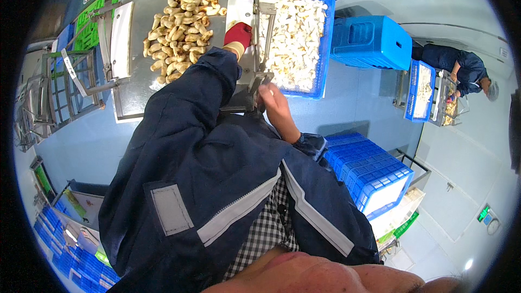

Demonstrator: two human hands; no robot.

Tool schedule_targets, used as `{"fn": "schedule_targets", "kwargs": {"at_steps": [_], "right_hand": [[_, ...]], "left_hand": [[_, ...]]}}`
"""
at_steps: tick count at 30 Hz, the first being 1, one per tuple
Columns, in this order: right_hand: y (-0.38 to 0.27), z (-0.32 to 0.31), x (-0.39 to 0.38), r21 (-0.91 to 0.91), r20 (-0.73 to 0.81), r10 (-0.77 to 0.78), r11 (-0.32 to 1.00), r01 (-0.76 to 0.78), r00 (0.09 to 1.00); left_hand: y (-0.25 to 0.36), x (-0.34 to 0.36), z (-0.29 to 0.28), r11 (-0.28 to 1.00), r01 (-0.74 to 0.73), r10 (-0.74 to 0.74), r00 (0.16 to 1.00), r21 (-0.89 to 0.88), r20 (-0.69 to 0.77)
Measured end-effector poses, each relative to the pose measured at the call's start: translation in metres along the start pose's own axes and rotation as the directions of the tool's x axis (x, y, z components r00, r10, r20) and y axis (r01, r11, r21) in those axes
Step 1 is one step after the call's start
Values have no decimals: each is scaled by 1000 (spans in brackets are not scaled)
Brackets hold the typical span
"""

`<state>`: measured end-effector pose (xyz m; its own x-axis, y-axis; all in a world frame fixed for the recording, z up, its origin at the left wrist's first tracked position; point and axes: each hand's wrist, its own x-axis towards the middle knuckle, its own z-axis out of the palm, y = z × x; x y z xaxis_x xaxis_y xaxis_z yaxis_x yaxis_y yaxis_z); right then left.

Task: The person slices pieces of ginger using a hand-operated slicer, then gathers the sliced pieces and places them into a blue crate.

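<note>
Head view: a red-gloved left hand [239, 34] and a bare right hand [277, 109] work at a metal frame [266, 8].

The left hand is bunched over a white board [239, 10]; whether it holds anything I cannot tell. Fingers of the right curl at the frame's near end, their grip partly hidden. Left of the board, pale, brown-tipped mushrooms [182, 31] lie heaped on a steel table [140, 13]; right of the frame, white pieces [293, 38] fill a blue crate [327, 43]. Farther right are a blue bin [372, 40] and a co-worker [456, 62].
</note>
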<state>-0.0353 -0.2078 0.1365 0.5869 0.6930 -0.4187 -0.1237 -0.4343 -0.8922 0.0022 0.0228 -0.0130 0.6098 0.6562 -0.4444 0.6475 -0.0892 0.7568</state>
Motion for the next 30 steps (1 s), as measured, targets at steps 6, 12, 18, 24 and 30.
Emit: {"fn": "schedule_targets", "kwargs": {"at_steps": [6,12,18,24,30], "right_hand": [[69,3,11,34,-47,-42,998,44,998],[-15,-2,1,10,-5,43,999,-43,999],[58,-4,10,24,-42,-75,997,76,996],[23,-12,1,-19,22,-135,991,135,991],[57,2,9,-34,-24,-116,993,115,993]], "left_hand": [[26,-2,14,999,-34,34,999,-14,-1],[0,-5,4,999,-33,32,998,-22,-53],[21,-3,20,958,66,-46,996,-280,77],[32,-21,11,995,-46,44,999,-84,-20],[5,3,22,983,-123,113,991,-139,-72]]}}
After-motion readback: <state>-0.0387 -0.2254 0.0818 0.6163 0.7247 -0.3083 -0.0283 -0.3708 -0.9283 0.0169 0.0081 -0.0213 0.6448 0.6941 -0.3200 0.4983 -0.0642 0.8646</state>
